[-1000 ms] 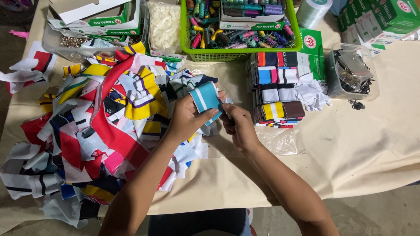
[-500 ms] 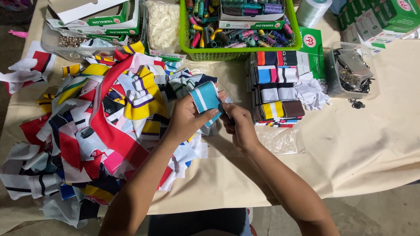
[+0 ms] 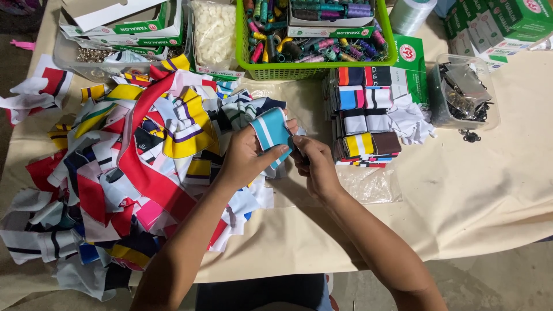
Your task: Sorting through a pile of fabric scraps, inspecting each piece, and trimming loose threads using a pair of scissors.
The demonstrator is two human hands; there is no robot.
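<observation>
I see open green-and-white cardboard boxes (image 3: 129, 26) at the table's top left; a flat green box (image 3: 410, 57) beside the green basket (image 3: 315, 70); a green-and-white box (image 3: 328, 29) inside that basket; stacked green cartons (image 3: 501, 23) top right.

The cloth strip (image 3: 272, 131) in the hands is bright blue with a white stripe. The big pile of cloth pieces (image 3: 127, 173) is red, yellow, white, black, pink and dark blue, many with stripes. The neat stack of folded strips (image 3: 364, 115) shows orange, blue, white, black, yellow and brown bands. The basket (image 3: 314, 63) is bright green, and the thread spools (image 3: 322, 26) in it are pink, purple, teal, yellow and green. The tabletop (image 3: 489, 190) has a cream cover. The boxes (image 3: 501, 20) are green and white with a little red. The bag of small bits (image 3: 213, 29) is white.
</observation>
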